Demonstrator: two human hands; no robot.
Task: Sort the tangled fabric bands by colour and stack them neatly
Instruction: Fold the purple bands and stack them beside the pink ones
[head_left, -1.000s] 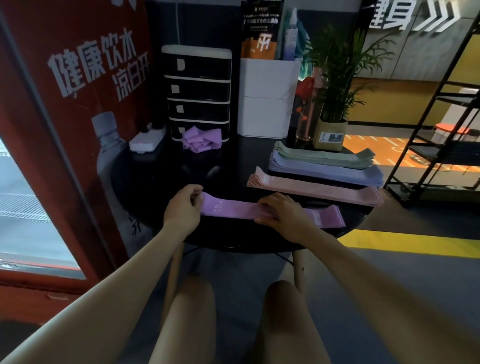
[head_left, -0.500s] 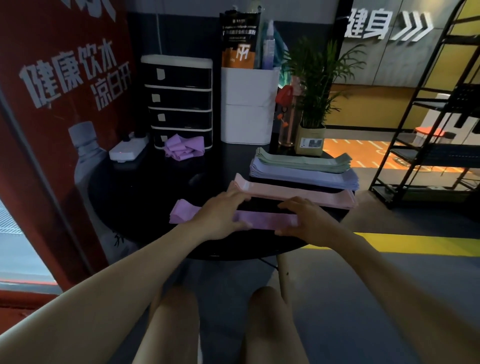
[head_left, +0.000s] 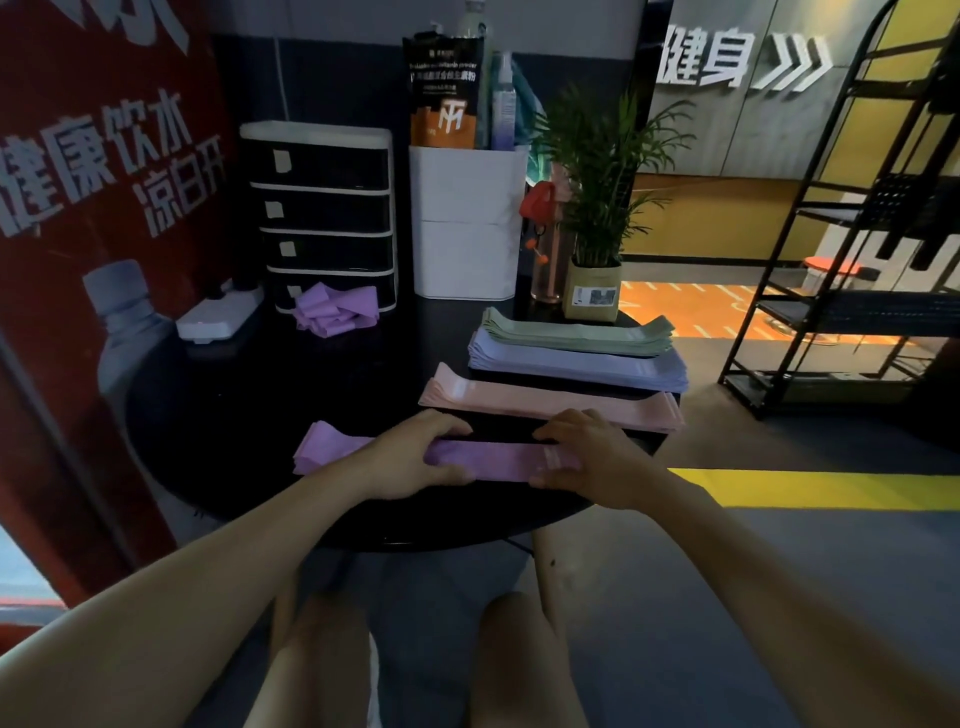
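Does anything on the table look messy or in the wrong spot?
Yes. A crumpled purple heap lies by the black drawer unit, still tangled, while the green, blue and pink stacks lie flat.

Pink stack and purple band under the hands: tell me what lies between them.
In the head view, only a bare dark strip of the black table separates the pink stack from the purple band; nothing sits there.
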